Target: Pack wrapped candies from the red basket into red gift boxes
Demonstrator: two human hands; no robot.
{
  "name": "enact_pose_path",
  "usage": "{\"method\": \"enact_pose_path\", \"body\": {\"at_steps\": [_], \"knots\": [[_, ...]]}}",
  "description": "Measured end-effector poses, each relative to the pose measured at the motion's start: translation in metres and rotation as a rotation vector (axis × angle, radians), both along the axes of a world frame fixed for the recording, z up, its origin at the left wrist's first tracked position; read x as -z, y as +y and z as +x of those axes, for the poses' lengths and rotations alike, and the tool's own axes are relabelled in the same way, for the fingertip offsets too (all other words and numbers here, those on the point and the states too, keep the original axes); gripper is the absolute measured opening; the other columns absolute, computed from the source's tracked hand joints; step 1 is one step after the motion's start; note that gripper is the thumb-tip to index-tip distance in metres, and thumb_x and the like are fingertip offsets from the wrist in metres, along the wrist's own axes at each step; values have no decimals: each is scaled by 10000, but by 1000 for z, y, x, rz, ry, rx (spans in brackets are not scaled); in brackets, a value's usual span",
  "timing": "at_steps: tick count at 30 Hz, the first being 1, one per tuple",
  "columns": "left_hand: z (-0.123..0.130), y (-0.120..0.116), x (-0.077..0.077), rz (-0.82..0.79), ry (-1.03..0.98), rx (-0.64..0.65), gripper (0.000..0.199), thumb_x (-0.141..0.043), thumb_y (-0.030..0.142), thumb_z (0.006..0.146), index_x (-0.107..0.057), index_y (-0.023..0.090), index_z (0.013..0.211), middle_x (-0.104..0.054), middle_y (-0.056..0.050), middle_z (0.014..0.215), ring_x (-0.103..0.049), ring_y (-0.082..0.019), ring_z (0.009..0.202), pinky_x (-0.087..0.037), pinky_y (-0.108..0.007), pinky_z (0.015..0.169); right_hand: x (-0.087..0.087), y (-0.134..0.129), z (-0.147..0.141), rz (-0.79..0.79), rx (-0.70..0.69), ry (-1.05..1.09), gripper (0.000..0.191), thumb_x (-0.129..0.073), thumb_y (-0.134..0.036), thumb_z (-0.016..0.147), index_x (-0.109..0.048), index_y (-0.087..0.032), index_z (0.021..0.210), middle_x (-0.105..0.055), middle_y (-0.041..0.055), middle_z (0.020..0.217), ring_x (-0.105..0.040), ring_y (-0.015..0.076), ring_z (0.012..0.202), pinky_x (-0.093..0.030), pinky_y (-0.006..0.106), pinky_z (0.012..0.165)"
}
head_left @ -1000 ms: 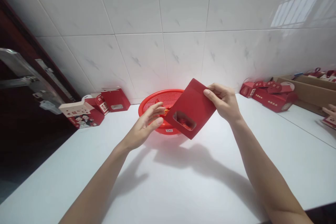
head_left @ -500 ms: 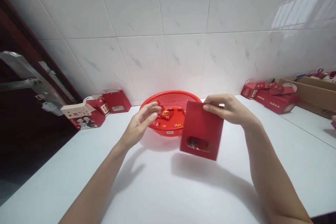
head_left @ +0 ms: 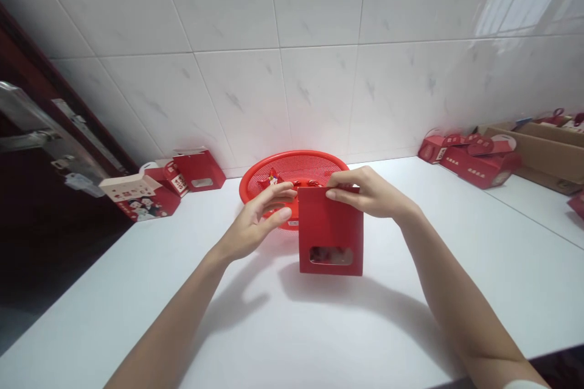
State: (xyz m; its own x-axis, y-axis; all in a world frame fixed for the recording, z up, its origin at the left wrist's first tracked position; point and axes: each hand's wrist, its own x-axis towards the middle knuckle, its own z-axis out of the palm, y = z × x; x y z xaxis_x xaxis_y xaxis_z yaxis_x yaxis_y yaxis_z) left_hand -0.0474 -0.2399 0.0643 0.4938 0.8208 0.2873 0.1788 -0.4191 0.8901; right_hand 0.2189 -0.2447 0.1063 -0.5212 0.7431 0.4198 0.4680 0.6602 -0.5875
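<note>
My right hand (head_left: 371, 193) pinches the top edge of a flat-faced red gift box (head_left: 331, 222), which hangs upright just above the white table. Low on its front is a clear window, and wrapped pieces show dimly through it. Beside the box's left edge, my left hand (head_left: 258, 219) is open, thumb and fingers apart, with nothing in it. Behind both hands stands a red plastic basket (head_left: 255, 171) with a few red wrapped candies (head_left: 272, 177) inside. The box and my left hand hide part of the basket.
At the left stand a box with cartoon figures (head_left: 148, 202), a small red box (head_left: 177, 179) and another windowed red box (head_left: 201, 170). Red handled boxes (head_left: 479, 161) and a cardboard carton (head_left: 538, 158) sit right. Behind is a tiled wall (head_left: 319, 103).
My right hand has brought the red gift box leftward, and it now hangs straighter. My left hand has moved right and slightly down, closer to the box's edge. The view has shifted slightly.
</note>
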Motion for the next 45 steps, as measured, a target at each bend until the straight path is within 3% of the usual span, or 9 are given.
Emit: {"method": "enact_pose_path", "body": {"at_steps": [4, 8, 12, 15, 18, 23, 27, 37, 45], "knots": [[3, -6, 4, -67, 31, 63, 657, -622, 505, 927, -391, 297, 1505, -535, -124, 1440, -529, -308, 1306, -484, -487, 1064, 2, 7, 4, -135, 61, 251, 334, -576, -450, 922, -610, -170, 741, -595, 23, 718, -519, 135, 656, -375, 258, 572], [0, -5, 4, -46, 37, 24, 627, -578, 516, 949, -386, 315, 1511, -555, -111, 1414, -496, -308, 1343, -490, -469, 1055, -4, 7, 22, -220, 97, 358, 359, -656, -513, 861, -647, -171, 750, -643, 40, 751, -588, 158, 679, -427, 262, 564], [2, -3, -1, 95, 31, -44, 486, -626, 445, 928, -559, 250, 1368, -657, -105, 1269, -603, -270, 1195, -521, -428, 997, -14, 2, 51, -23, 259, 465, 325, -739, -502, 798, -672, -199, 702, -625, 22, 692, -580, 157, 638, -431, 268, 530], [19, -15, 7, 218, 90, 82, 263, -657, 337, 902, -697, 179, 1108, -728, -82, 1026, -667, -195, 912, -554, -346, 854, -17, 0, 72, 165, 410, 606, 282, -786, -478, 760, -684, -228, 680, -624, 14, 672, -569, 153, 607, -440, 280, 515], [45, -39, 43, 191, 147, 331, 191, -660, 282, 883, -734, 141, 988, -729, -64, 831, -632, -135, 697, -526, -248, 667, -15, 2, 86, 240, 494, 637, 255, -795, -464, 757, -698, -242, 676, -625, 14, 648, -564, 156, 580, -440, 290, 492], [73, -76, 137, 225, 310, 727, 111, -659, 267, 894, -734, 184, 892, -691, -18, 742, -601, -111, 632, -481, -212, 632, -12, 4, 91, 273, 555, 623, 238, -816, -452, 735, -713, -249, 666, -660, 23, 656, -594, 177, 587, -455, 305, 484], [76, -87, 179, 390, 385, 829, 67, -629, 202, 915, -693, 213, 898, -693, -11, 765, -620, -128, 668, -468, -239, 675, -12, 5, 88, 252, 569, 621, 216, -828, -434, 722, -723, -252, 672, -677, 20, 656, -616, 186, 592, -475, 309, 486], [79, -86, 192, 455, 350, 812, 81, -661, 238, 899, -699, 204, 962, -698, 11, 738, -611, -108, 650, -460, -234, 701, -11, 11, 71, 130, 515, 642, 272, -816, -443, 713, -714, -196, 663, -678, 19, 664, -632, 169, 620, -494, 264, 505], [80, -86, 192, 484, 261, 783, 72, -687, 193, 856, -710, 197, 924, -712, 18, 740, -605, -91, 631, -460, -204, 682, -19, -12, 43, 248, 226, 438, 242, -750, -420, 822, -739, -202, 718, -682, 16, 677, -599, 141, 612, -439, 255, 513]]}}
